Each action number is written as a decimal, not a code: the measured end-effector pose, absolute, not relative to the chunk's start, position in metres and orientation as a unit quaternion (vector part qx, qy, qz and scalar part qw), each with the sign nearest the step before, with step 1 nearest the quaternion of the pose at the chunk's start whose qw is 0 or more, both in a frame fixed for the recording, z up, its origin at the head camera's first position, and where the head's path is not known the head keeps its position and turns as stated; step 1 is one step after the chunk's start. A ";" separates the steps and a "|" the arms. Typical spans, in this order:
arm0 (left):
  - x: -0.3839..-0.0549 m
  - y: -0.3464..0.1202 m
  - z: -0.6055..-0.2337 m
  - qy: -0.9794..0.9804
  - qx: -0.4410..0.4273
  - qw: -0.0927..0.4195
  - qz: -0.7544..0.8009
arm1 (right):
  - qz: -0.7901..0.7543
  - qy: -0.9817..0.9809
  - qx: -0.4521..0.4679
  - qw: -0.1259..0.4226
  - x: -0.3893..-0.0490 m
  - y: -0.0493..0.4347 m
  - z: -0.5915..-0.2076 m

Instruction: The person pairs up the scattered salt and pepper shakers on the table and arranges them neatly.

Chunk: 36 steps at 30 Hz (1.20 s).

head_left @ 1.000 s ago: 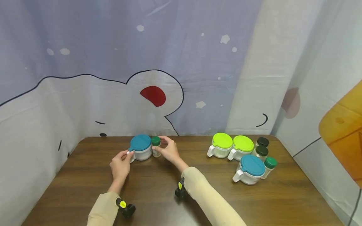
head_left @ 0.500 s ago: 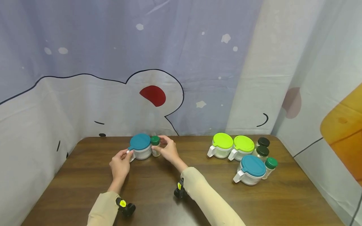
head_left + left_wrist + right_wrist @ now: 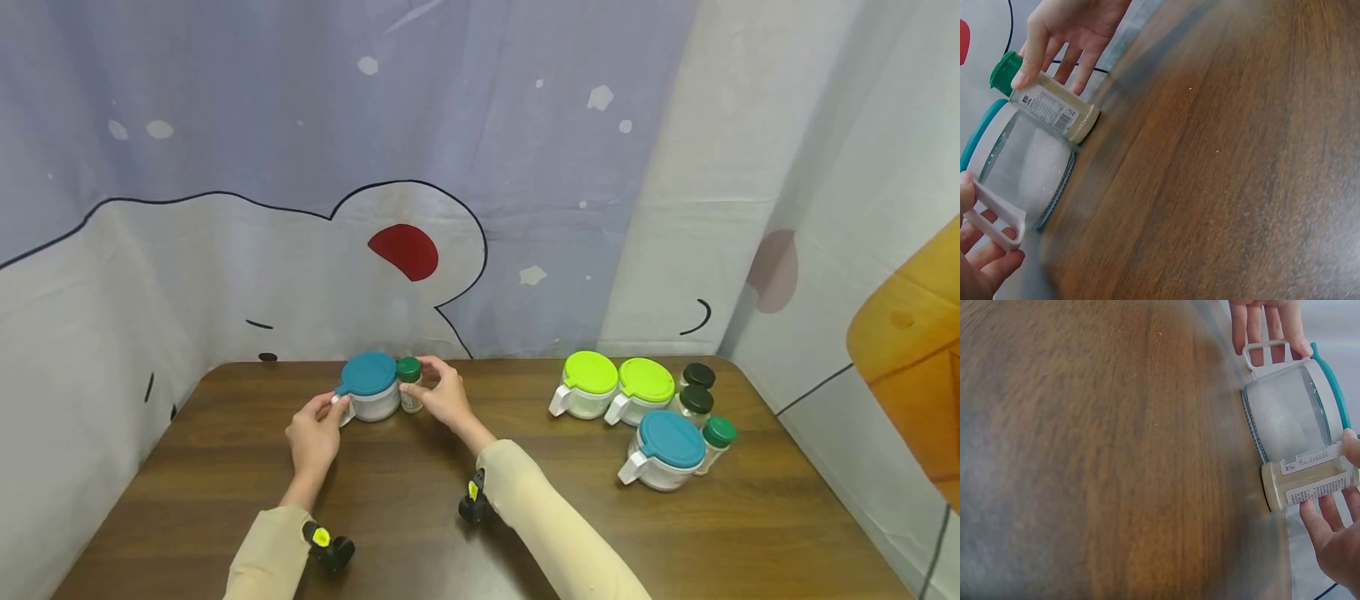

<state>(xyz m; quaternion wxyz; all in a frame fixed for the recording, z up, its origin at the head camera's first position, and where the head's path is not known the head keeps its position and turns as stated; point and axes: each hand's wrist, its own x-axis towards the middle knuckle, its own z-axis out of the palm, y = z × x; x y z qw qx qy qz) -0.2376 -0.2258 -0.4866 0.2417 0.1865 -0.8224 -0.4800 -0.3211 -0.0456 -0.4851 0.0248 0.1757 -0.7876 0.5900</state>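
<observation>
At the back left of the table, a glass seasoning jar [image 3: 375, 406] with a blue lid and white powder inside stands upright. My left hand [image 3: 314, 433] holds its white handle [image 3: 1007, 212] between thumb and fingers. A spice bottle [image 3: 409, 392] with a green cap stands right up against the jar's right side. Around this bottle, my right hand [image 3: 444, 396] has its thumb in front and its fingers behind. Pale tan powder and a printed label show on the bottle in both wrist views.
To the right stand two lime-lidded jars [image 3: 589, 379] [image 3: 645, 386], another blue-lidded jar [image 3: 667, 450], two black-capped bottles [image 3: 696, 379] [image 3: 693, 404] and a green-capped bottle [image 3: 715, 442]. A patterned curtain [image 3: 525, 167] hangs behind the wooden table [image 3: 420, 517].
Both hands keep their holds. The jar and bottle appear slightly farther left and up in the head view, where the curtain also shifts a little.
</observation>
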 end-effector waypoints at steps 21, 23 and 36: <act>-0.237 -0.227 -0.491 -0.822 0.177 0.264 -0.472 | 0.610 -0.772 0.177 0.023 -0.319 -0.048 -0.483; -0.237 -0.227 -0.490 -0.821 0.179 0.261 -0.475 | 0.606 -0.776 0.173 0.021 -0.319 -0.047 -0.483; -0.237 -0.228 -0.493 -0.819 0.180 0.262 -0.478 | 0.594 -0.791 0.147 0.007 -0.319 -0.049 -0.484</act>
